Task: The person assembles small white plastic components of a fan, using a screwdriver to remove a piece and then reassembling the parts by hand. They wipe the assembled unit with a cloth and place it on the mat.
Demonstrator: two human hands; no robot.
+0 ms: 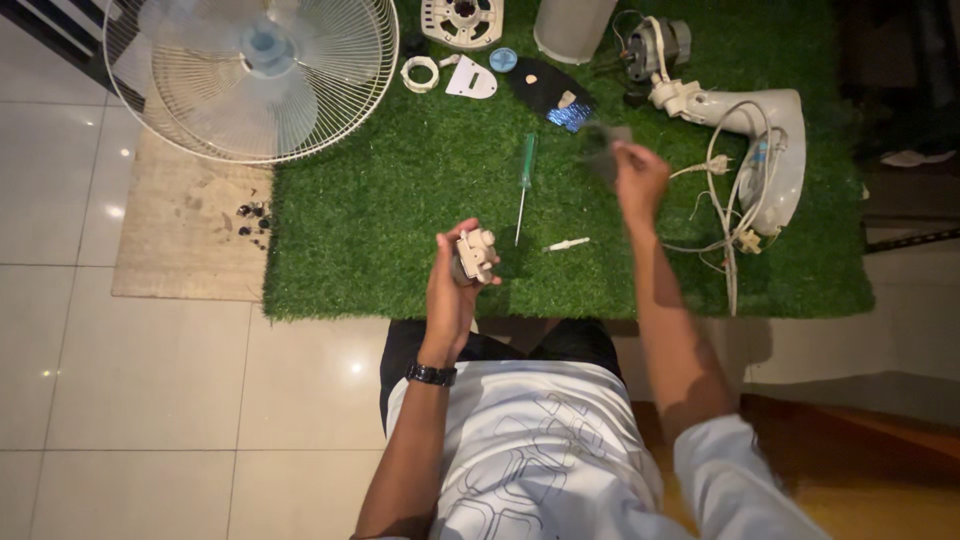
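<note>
Green artificial-grass mat [400, 190]: covers the floor ahead of the knees; near edge runs just past the left hand, left edge meets a beige stone slab [170, 240].

Fan guard with blades [255, 70]: overhangs the mat's far-left corner.

White fan neck housing [770, 150]: right side, trailing cord and plug.

Fan motor [655, 45]: far edge, by the housing.

Black oval piece [545, 85]: carries a blue glittery patch.

Green-handled screwdriver [523, 185]: lies on open turf between the hands.

Left hand [450, 285]: clamped around a small cream switch block [474, 252], over the near edge.

Right hand [638, 178]: raised, fingers pinching a dark grey scrap [603, 148], blurred.
</note>
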